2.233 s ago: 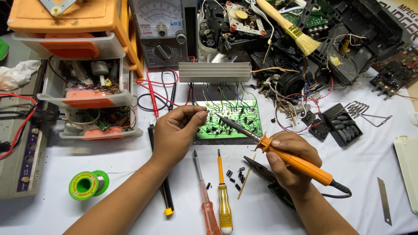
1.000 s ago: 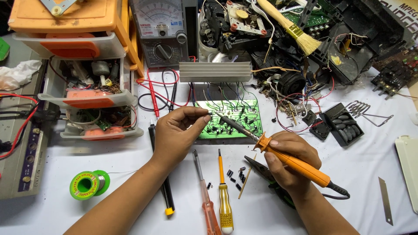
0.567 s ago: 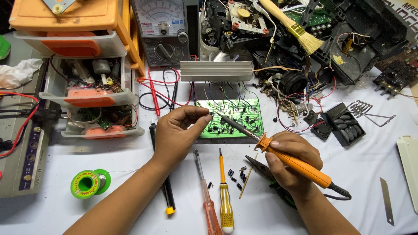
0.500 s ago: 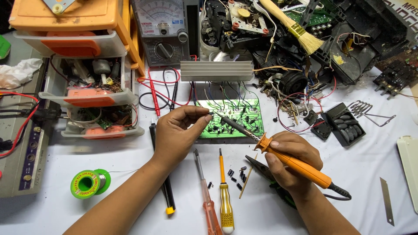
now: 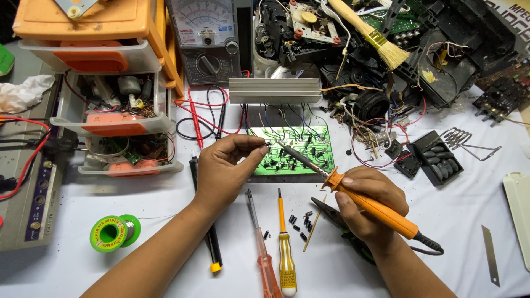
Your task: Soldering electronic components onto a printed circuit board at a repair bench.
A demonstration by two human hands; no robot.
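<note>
Right hand (image 5: 367, 207) grips orange soldering iron (image 5: 375, 208), tip angled up-left over green circuit board (image 5: 295, 152). Left hand (image 5: 226, 168) pinches small dark component (image 5: 267, 145) just beside tip. Screwdrivers (image 5: 286, 248) below hands; finned heatsink (image 5: 275, 90) beyond board.

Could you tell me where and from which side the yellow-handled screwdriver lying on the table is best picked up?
Probably by the thick yellow handle of the yellow-handled screwdriver, from above. It lies flat on the white table, handle toward the person, thin orange shaft pointing toward the green circuit board. A red screwdriver lies close on its left; its right side has more room.
</note>
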